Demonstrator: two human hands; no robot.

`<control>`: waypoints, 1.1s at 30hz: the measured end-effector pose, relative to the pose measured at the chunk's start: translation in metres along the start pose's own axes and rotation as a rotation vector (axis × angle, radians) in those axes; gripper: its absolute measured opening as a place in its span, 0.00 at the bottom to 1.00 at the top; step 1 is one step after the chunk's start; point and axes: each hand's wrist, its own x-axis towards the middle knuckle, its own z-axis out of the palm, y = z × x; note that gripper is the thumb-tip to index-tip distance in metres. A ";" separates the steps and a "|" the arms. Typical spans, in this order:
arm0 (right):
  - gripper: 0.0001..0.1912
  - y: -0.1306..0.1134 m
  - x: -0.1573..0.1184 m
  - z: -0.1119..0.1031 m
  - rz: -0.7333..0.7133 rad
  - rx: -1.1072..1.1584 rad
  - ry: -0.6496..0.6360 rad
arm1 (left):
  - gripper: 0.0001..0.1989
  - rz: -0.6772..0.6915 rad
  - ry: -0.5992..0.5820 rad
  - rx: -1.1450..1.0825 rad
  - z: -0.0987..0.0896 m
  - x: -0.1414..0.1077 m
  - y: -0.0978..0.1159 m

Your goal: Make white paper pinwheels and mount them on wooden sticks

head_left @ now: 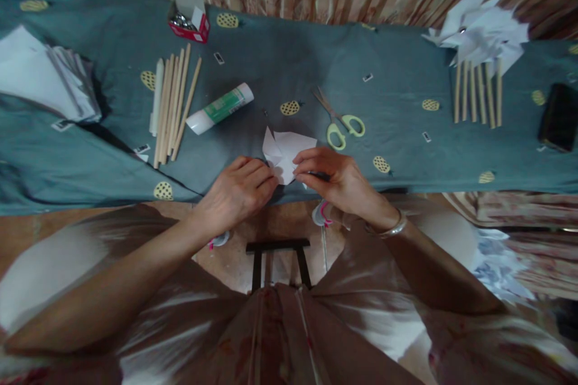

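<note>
White paper [289,149] sits pinched by the left hand [244,187] and right hand [338,178]. Pulling too hard could tear it.

Your left hand [244,186] and right hand [332,174] face each other, fingertips [273,174] near but apart. Left fingers curl into a pinch, knuckles uppermost; right fingers bend inward, their tips close above the thumb [311,180]. Behind the fingers, your bare forearms [112,286] spread back and outward.
</note>
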 end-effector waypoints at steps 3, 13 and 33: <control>0.06 0.000 0.002 0.004 0.011 0.015 0.028 | 0.10 0.023 0.023 0.013 0.004 -0.001 0.003; 0.09 0.000 0.008 0.015 0.007 -0.160 0.080 | 0.14 -0.005 0.020 -0.003 0.008 -0.002 0.004; 0.08 0.007 0.011 0.026 -0.008 -0.265 0.149 | 0.11 -0.017 0.063 -0.053 0.012 0.003 0.003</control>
